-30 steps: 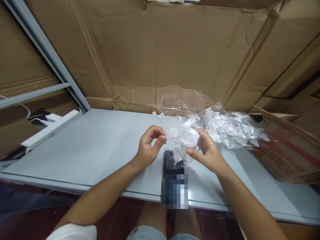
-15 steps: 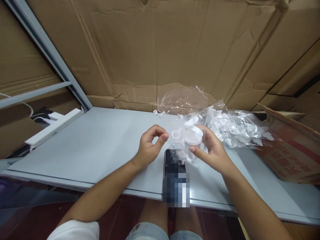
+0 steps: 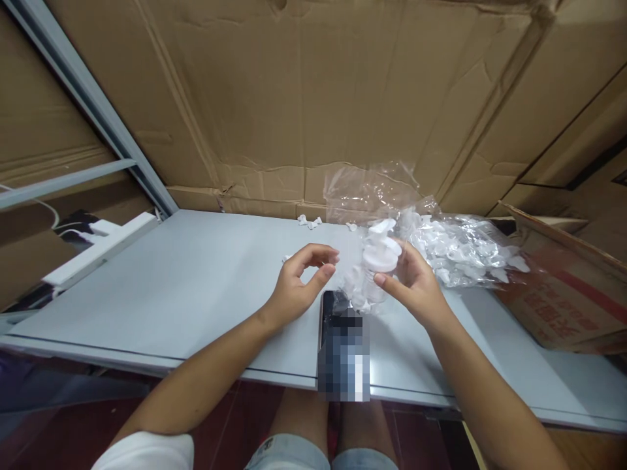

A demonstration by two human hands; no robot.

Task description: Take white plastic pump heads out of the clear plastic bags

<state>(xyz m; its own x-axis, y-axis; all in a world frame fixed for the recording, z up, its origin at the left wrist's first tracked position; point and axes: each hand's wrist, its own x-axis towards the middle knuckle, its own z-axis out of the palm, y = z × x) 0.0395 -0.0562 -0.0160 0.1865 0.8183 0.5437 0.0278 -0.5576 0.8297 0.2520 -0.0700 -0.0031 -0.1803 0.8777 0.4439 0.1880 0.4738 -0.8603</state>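
- I am sitting at a pale grey flat counter (image 3: pixel 186 287) whose near edge is running across above my knees, with brown creased cardboard sheets (image 3: pixel 304 98) standing as a wall right behind its far edge.
- A grey metal frame post (image 3: pixel 93 111) is slanting down to the counter's far left corner, and a white power strip (image 3: pixel 93 251) is lying along the left edge.
- My right hand (image 3: pixel 416 290) is gripping a small translucent plastic cup with a round white lid (image 3: pixel 378 261), held just above the counter's middle.
- My left hand (image 3: pixel 301 281) is hovering beside it, empty, fingers curled and half open, thumb and forefinger apart.
- A dark phone with a blurred screen (image 3: pixel 343 349) is lying below both hands, reaching the near edge.
- A clear plastic bag of small white plastic parts (image 3: pixel 460 245) is resting just behind my right hand, next to a brown printed carton (image 3: pixel 563 294) at the right edge.
- The counter's left half is offering open room.
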